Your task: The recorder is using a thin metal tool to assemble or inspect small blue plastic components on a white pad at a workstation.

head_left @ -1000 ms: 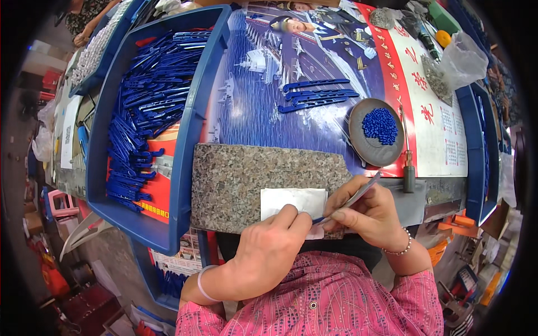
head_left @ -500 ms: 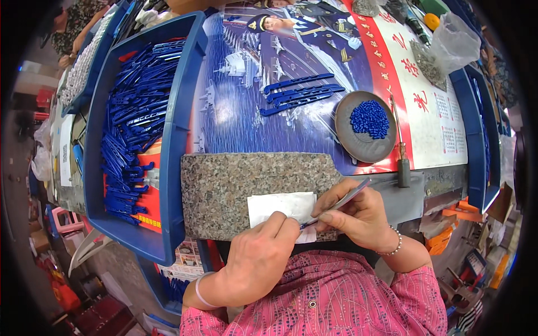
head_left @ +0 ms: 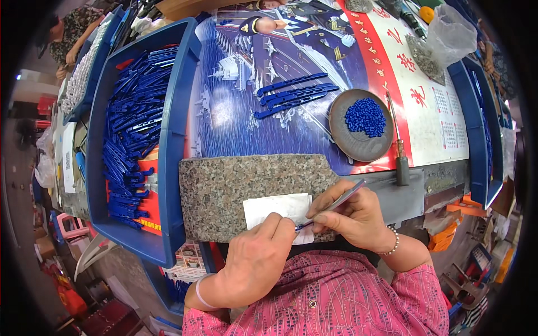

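Over a granite slab (head_left: 213,196) with a folded white paper (head_left: 263,207) on it, my two hands meet. My left hand (head_left: 255,252) is closed, pinching a small blue plastic piece (head_left: 300,226) whose end shows between the hands; most of it is hidden by my fingers. My right hand (head_left: 356,218) grips a slim, flat metal tool (head_left: 348,195), tweezers-like, slanting up to the right. Its lower tip is covered by my fingers near the blue piece. Beyond the slab is a round dark dish (head_left: 361,151) holding small blue beads (head_left: 365,117).
A blue bin (head_left: 171,224) of long blue plastic strips (head_left: 137,106) stands left. Several more strips (head_left: 294,92) lie on the poster mat (head_left: 224,129). A screwdriver (head_left: 402,162) lies right of the dish, and another blue bin (head_left: 476,140) stands at far right. People sit at the far corners.
The view has shifted slightly. Both hands keep nearly the same pose over the paper, and a little more of the blue piece shows between them.
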### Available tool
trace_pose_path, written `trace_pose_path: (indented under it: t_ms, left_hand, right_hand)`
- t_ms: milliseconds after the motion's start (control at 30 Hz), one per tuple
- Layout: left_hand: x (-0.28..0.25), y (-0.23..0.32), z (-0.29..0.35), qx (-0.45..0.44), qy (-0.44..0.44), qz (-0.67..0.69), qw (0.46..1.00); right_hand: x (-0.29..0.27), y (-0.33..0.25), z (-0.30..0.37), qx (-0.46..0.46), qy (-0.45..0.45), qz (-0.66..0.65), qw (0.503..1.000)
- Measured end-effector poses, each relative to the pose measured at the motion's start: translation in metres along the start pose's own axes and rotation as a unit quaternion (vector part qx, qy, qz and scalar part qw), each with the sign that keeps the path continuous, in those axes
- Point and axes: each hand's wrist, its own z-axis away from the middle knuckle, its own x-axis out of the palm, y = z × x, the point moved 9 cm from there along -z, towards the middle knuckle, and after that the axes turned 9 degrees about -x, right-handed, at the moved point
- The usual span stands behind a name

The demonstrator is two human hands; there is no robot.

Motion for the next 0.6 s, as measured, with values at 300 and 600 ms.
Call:
trace_pose_path:
  t_ms: [300, 600]
  left_hand:
    - [0.002, -0.002, 0.001, -0.006, 0.003, -0.001, 1.0]
    - [0.001, -0.003, 0.001, 0.002, 0.019, 0.016, 1.0]
  right_hand:
    - [0.004, -0.012, -0.001, -0.094, -0.046, 0.102, 0.989]
    - [0.004, -0.024, 0.008, -0.163, -0.043, 0.118, 0.979]
